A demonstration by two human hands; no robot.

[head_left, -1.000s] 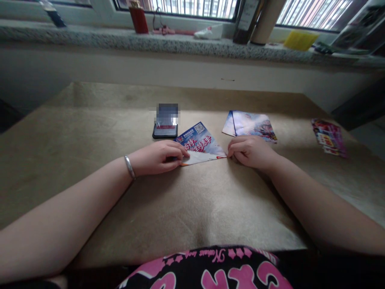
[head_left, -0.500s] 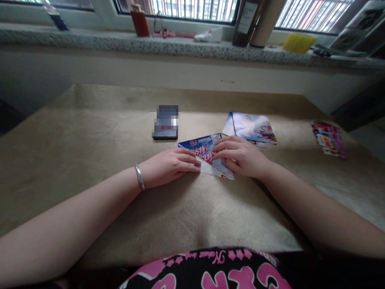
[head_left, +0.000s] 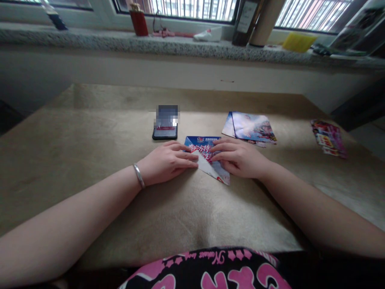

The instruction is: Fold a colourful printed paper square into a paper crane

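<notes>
A printed paper leaflet point(head_left: 219, 168), blue with red and white lettering, lies on the table between my hands. A white flap is folded over its lower left side, coming to a point at the bottom right. My left hand point(head_left: 168, 161) grips the leaflet's left side, its fingers close together over the fold and its thumb hidden. On the right part of the sheet rests my right hand point(head_left: 242, 156), open, with fingers spread and tips pressing the printed face. It covers the leaflet's right edge.
A phone point(head_left: 165, 131), partly blurred, lies beyond my left hand. Several printed sheets point(head_left: 255, 126) are stacked behind my right hand. Farther right are some pink and red printed papers point(head_left: 329, 138). Bottles and a yellow object point(head_left: 298, 42) stand on the windowsill point(head_left: 180, 45).
The leaflet has turned clockwise, its folded edge now slanting more steeply. My left hand has shifted slightly away from me and left; my right hand has come slightly nearer.
</notes>
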